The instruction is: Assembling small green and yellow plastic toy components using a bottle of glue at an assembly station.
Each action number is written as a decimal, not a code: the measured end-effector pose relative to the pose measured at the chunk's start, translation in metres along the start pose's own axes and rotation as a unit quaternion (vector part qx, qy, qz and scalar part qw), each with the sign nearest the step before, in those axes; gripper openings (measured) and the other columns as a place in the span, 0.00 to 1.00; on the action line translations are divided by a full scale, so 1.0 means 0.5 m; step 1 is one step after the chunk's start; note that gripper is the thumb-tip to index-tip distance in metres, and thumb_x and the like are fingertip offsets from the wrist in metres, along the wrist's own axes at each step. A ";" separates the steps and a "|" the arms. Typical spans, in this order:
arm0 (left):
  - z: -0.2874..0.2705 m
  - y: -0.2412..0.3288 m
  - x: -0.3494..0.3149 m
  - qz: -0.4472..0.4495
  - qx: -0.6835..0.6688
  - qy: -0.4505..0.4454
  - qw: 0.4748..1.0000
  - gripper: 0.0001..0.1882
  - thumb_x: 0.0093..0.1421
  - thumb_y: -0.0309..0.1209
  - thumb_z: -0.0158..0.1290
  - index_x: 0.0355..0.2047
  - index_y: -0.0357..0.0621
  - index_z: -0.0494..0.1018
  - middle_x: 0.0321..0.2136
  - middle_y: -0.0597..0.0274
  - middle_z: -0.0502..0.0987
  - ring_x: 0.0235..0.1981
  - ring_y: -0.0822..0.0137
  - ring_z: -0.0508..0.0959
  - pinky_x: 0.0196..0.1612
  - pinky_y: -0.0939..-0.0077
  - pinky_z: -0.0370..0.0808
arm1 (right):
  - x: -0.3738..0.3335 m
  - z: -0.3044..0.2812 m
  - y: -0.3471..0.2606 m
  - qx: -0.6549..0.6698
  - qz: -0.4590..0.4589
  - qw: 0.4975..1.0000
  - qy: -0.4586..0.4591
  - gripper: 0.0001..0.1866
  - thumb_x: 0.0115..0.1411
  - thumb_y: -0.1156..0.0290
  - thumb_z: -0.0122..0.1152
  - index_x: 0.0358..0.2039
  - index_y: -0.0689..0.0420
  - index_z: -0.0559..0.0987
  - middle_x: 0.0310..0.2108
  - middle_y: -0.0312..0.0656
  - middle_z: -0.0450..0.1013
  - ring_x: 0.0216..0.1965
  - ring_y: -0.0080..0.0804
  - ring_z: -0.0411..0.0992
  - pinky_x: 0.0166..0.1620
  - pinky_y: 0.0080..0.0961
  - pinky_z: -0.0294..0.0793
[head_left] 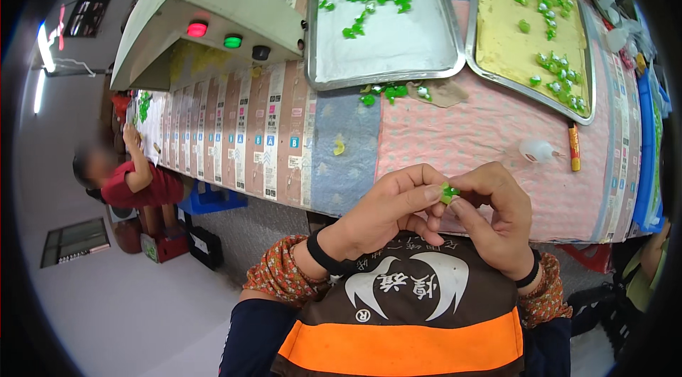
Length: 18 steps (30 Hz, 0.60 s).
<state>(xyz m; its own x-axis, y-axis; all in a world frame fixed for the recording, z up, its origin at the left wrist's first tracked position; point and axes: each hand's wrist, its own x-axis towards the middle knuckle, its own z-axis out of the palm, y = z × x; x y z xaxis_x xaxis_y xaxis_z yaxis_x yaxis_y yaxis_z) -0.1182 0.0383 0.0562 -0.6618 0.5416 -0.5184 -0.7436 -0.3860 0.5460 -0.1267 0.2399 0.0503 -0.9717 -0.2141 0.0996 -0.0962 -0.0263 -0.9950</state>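
Note:
Between my two hands, above my apron at the table's near edge, is a small bright green plastic figure (448,194). My left hand (387,210) pinches it from the left with thumb and forefinger. From the other side, the thumb and fingers of my right hand (497,214) close on the same piece. The fingertips cover part of it. Similar green pieces with white parts lie scattered on a white-lined metal tray (383,57) beyond my hands. A second metal tray, lined in yellow (497,57), holds more of them at the right.
A small white squeeze bottle (538,151) and a yellow-red tube (574,148) lie right of my hands. Loose green pieces (389,93) rest below the white tray. A machine with lit buttons (213,22) stands at the far left. Another person (128,182) sits at the table's left end.

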 end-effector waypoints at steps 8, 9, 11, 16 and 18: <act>0.041 0.012 0.028 -0.008 0.044 0.029 0.999 0.14 0.69 0.32 0.50 0.50 0.39 0.64 0.33 0.63 0.74 0.34 0.74 0.78 0.39 0.74 0.83 | -0.025 -0.034 0.022 0.097 0.105 0.990 0.009 0.09 0.62 0.83 0.58 0.43 0.64 0.76 0.34 0.39 0.75 0.33 0.22 0.76 0.33 0.16 0.76; 0.040 0.007 0.028 0.046 0.087 0.035 0.995 0.15 0.68 0.29 0.50 0.52 0.39 0.63 0.35 0.62 0.74 0.36 0.74 0.78 0.41 0.75 0.82 | -0.027 -0.032 0.022 0.096 0.103 0.990 0.011 0.09 0.62 0.83 0.58 0.43 0.64 0.76 0.34 0.39 0.75 0.33 0.22 0.76 0.33 0.16 0.76; 0.034 -0.007 0.029 0.104 0.129 0.039 0.985 0.16 0.67 0.26 0.51 0.53 0.39 0.62 0.36 0.62 0.74 0.38 0.74 0.77 0.44 0.75 0.81 | -0.027 -0.030 0.020 0.207 0.186 0.960 0.016 0.08 0.63 0.82 0.57 0.43 0.66 0.74 0.36 0.41 0.77 0.34 0.23 0.77 0.35 0.17 0.79; 0.013 -0.024 0.021 0.211 0.280 0.038 0.936 0.15 0.65 0.21 0.53 0.51 0.39 0.64 0.46 0.60 0.73 0.45 0.73 0.76 0.47 0.77 0.76 | -0.024 -0.014 0.026 0.227 0.177 0.958 0.010 0.07 0.63 0.83 0.57 0.42 0.66 0.74 0.37 0.43 0.76 0.34 0.25 0.78 0.36 0.19 0.81; 0.005 -0.023 0.013 0.227 0.302 0.043 0.925 0.15 0.65 0.21 0.53 0.51 0.39 0.65 0.45 0.60 0.73 0.46 0.73 0.76 0.47 0.77 0.76 | -0.021 -0.002 0.023 0.225 0.175 0.959 0.009 0.07 0.63 0.83 0.57 0.41 0.66 0.74 0.37 0.43 0.76 0.34 0.25 0.77 0.36 0.19 0.80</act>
<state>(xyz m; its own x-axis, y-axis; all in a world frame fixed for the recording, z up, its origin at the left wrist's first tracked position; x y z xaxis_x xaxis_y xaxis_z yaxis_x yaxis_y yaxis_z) -0.1139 0.0483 0.0481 -0.9174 0.3541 -0.1815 -0.2148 -0.0568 0.9750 -0.1181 0.2428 0.0376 -0.9318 -0.2694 -0.2432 0.3341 -0.3749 -0.8648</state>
